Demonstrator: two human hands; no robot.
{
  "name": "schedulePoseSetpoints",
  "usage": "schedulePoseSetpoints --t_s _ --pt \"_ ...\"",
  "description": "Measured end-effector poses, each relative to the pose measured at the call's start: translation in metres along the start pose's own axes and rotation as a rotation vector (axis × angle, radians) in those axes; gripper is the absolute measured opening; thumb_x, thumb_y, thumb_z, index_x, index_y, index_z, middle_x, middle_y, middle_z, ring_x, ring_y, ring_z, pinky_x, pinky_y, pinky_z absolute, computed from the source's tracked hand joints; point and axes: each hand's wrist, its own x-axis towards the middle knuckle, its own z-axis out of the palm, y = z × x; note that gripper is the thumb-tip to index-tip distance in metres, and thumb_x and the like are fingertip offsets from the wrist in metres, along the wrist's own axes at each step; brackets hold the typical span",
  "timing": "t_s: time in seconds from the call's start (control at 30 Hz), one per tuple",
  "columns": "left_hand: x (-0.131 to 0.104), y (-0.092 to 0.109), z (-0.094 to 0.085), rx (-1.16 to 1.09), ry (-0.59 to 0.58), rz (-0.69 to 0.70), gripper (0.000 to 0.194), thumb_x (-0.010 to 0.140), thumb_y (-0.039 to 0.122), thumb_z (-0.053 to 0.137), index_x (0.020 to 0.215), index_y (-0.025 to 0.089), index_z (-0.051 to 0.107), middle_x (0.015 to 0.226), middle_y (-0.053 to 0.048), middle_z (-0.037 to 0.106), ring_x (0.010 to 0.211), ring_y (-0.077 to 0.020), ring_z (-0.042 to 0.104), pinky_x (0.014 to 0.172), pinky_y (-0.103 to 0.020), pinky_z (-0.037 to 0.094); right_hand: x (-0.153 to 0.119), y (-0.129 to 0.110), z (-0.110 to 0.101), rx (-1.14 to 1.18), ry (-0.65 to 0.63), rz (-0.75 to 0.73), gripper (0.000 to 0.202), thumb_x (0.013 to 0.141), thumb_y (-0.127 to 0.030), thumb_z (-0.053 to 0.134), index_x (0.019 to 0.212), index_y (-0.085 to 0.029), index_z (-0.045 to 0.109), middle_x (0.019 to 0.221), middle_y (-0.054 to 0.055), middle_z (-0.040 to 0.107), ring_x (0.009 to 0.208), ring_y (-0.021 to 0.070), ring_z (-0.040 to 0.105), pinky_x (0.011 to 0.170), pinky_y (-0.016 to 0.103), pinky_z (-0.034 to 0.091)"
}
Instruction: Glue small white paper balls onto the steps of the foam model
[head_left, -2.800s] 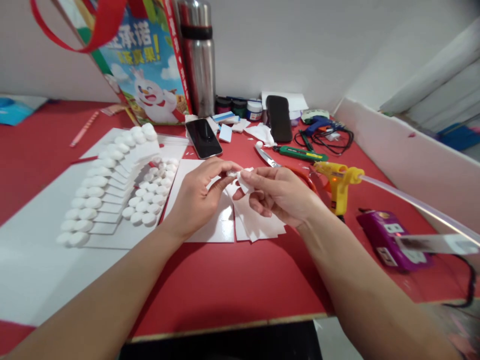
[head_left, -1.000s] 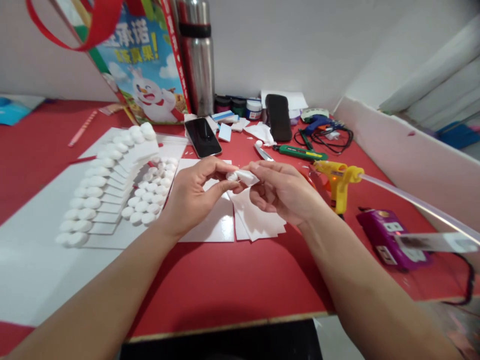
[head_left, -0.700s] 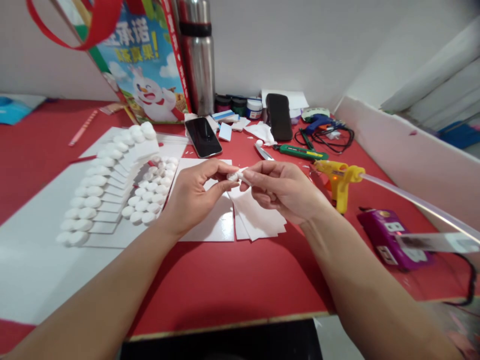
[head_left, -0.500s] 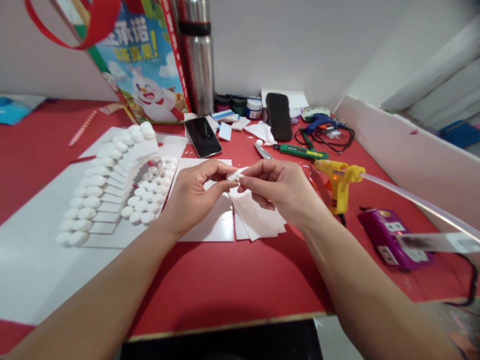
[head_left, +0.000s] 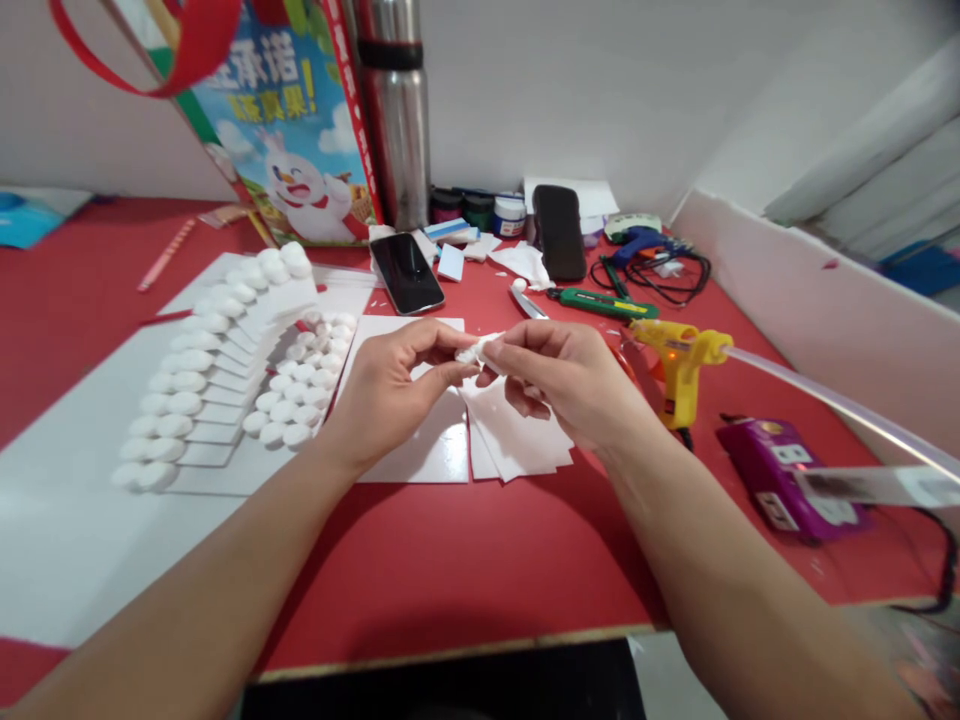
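Note:
Between my fingertips is a small crumpled white piece [head_left: 472,351], perhaps paper or soft clay; I cannot tell which. My left hand [head_left: 394,385] pinches it from the left with thumb and forefinger. From the other side my right hand [head_left: 566,375] grips it, its fingers partly curled. Below my hands lie a white board [head_left: 420,450] and several fanned white sheets [head_left: 525,440]. To the left, small white discs [head_left: 283,411] sit in a cluster, beside a curved row of white cards [head_left: 214,432] tipped with paired white discs [head_left: 174,425].
A yellow glue gun [head_left: 679,370] with a long clear stick stands at right, near a purple box [head_left: 787,480]. Behind are a green cutter [head_left: 604,304], two phones [head_left: 407,273], paint jars [head_left: 509,215], a steel flask [head_left: 397,130] and a printed bag [head_left: 292,150].
My right thumb and forefinger have shifted slightly over the white piece, and more of its crumpled edge shows. The left hand has hardly moved.

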Motion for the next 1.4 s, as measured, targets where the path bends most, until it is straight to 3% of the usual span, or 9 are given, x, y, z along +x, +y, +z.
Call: schedulePoseSetpoints --t_s 0.2,0.47,0.63,0.7,0.8,1.07,1.27,1.4 --pt "0.001 0.001 0.0 -0.06 -0.011 -0.054 0.015 0.087 0.028 0.076 0.1 0.02 0.076 0.094 -0.005 0.079 0.083 -0.0187 0.073 0.08 -0.03 0.06 0.0 0.001 -0.002 -0.036 -0.035 -0.007 0.028 0.081 -0.038 0.081 0.075 -0.014 0.068 0.072 0.004 0.074 0.042 0.0052 0.051 0.035 0.019 0.03" --pt "0.002 0.003 0.002 -0.135 -0.007 -0.118 0.015 0.084 0.025 0.079 0.096 0.017 0.077 0.089 -0.005 0.079 0.081 -0.0187 0.074 0.078 -0.031 0.06 -0.002 0.003 0.005 -0.297 0.067 -0.162 0.027 0.087 -0.039 0.075 0.077 -0.015 0.067 0.069 0.003 0.073 0.04 0.0068 0.051 0.038 0.022 0.035" --pt "0.002 0.003 0.004 -0.176 0.043 -0.195 0.017 0.078 0.024 0.084 0.092 0.016 0.078 0.086 -0.005 0.079 0.077 -0.0168 0.073 0.072 -0.026 0.06 -0.004 0.015 0.008 -0.772 0.213 -0.494 0.019 0.092 -0.028 0.066 0.078 -0.016 0.069 0.064 0.003 0.069 0.052 0.0119 0.057 0.052 0.026 0.038" --pt "0.003 0.003 0.005 -0.195 0.055 -0.214 0.017 0.076 0.024 0.085 0.089 0.016 0.078 0.084 -0.004 0.079 0.075 -0.0161 0.072 0.071 -0.026 0.06 -0.004 0.018 0.007 -0.953 0.209 -0.637 0.017 0.094 -0.025 0.061 0.084 -0.015 0.071 0.069 0.004 0.072 0.06 0.0145 0.061 0.058 0.028 0.039" --pt "0.003 0.005 0.004 -0.217 0.068 -0.228 0.017 0.075 0.026 0.086 0.086 0.016 0.078 0.082 -0.004 0.079 0.074 -0.0166 0.072 0.069 -0.026 0.06 -0.005 0.019 0.005 -1.055 0.168 -0.73 0.015 0.096 -0.021 0.056 0.091 -0.016 0.07 0.075 0.005 0.074 0.066 0.0162 0.065 0.062 0.028 0.041" --pt "0.003 0.007 0.004 -0.238 0.083 -0.231 0.018 0.075 0.028 0.086 0.085 0.016 0.077 0.079 -0.005 0.079 0.069 -0.0172 0.073 0.066 -0.028 0.061 -0.007 0.011 0.003 -0.961 0.051 -0.684 0.014 0.097 -0.015 0.055 0.092 -0.018 0.068 0.077 0.003 0.075 0.063 0.014 0.065 0.062 0.026 0.043" --pt "0.001 0.005 0.004 -0.191 0.075 -0.204 0.011 0.076 0.019 0.084 0.084 0.018 0.077 0.074 -0.001 0.076 0.063 -0.0131 0.068 0.062 -0.024 0.057 -0.005 0.015 -0.005 -0.997 -0.044 -0.725 0.016 0.092 -0.007 0.054 0.099 -0.016 0.065 0.083 0.004 0.076 0.068 0.0152 0.065 0.062 0.026 0.041" --pt "0.0 0.004 0.002 -0.132 0.054 -0.165 0.014 0.078 0.021 0.082 0.092 0.021 0.081 0.081 -0.002 0.077 0.068 -0.0152 0.069 0.066 -0.027 0.059 -0.006 0.014 -0.003 -0.926 -0.046 -0.662 0.012 0.095 -0.014 0.055 0.096 -0.016 0.067 0.082 0.006 0.075 0.066 0.0158 0.064 0.06 0.028 0.041"
